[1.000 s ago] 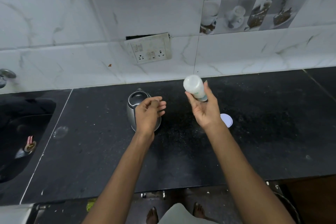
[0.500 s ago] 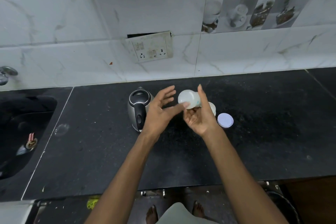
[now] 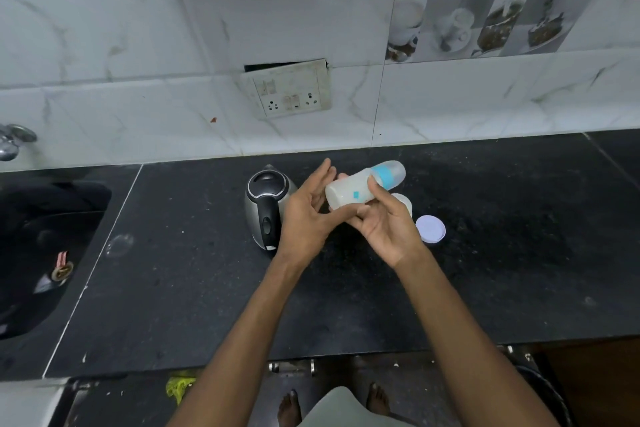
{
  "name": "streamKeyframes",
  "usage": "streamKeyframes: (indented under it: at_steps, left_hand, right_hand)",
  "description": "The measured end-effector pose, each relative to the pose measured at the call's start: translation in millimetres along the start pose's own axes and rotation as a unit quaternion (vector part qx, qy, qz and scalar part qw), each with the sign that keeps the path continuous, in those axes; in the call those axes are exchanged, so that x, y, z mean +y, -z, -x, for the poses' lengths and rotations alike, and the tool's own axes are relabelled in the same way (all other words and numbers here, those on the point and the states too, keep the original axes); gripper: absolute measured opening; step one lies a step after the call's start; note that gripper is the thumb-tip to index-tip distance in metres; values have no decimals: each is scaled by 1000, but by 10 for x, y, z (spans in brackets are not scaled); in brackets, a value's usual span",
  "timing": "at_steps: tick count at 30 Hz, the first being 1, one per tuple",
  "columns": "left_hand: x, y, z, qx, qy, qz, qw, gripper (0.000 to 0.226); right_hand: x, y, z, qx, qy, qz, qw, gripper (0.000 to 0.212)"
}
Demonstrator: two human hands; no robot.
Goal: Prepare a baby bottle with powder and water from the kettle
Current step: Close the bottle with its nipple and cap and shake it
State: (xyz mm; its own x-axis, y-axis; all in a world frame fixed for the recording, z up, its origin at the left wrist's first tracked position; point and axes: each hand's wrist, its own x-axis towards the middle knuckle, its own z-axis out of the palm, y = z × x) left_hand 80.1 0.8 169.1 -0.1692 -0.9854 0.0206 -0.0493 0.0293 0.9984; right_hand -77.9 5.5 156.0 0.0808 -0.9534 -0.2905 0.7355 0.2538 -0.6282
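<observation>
A translucent baby bottle (image 3: 356, 189) with a blue collar and clear cap lies tilted above the black counter (image 3: 502, 253), cap end pointing right and up. My right hand (image 3: 388, 229) grips its body from below, thumb over the top. My left hand (image 3: 308, 215) is against the bottle's base end, fingers spread and touching it. A steel kettle (image 3: 265, 206) with a black lid and handle stands just left of my left hand. Behind my right hand sits a small white powder jar (image 3: 405, 204), mostly hidden, and its white lid (image 3: 430, 228) lies flat to the right.
A dark sink (image 3: 45, 253) with a tap (image 3: 14, 140) lies at the far left. A loose socket plate (image 3: 291, 90) hangs on the marble wall behind the kettle. The counter's front edge runs below my forearms, with my bare feet (image 3: 291, 409) on the floor.
My left hand left the kettle handle and came right to the bottle's base. My right hand lowered the bottle and tipped it onto its side.
</observation>
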Motion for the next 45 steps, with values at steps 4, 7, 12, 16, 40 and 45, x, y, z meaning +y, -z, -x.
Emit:
streamKeyframes:
  at_steps: [4,7,12,16,40,45]
  left_hand:
    - [64,4,42,64,5,10,998,72]
    - [71,30,25,167,9,52,985,35]
    - [7,136,-29,204,21,57,977,22]
    - [-4,130,-55,234,22,67,970,25]
    - [27,152,-48,243,5,38,969,19]
    - [-13,170,-47,251,14,36,967,21]
  right_hand:
    - [4,37,11,50,22,0,999,42]
    - [26,72,-1,58,11,110,992,43]
    - [-110,78,-72,93,56,123,986,31]
    - [-160,78,-104,118,68,131,982,31]
    - [45,15,-58,88,75,169,979,47]
    - [-13,22,-53,89,83,137,983,38]
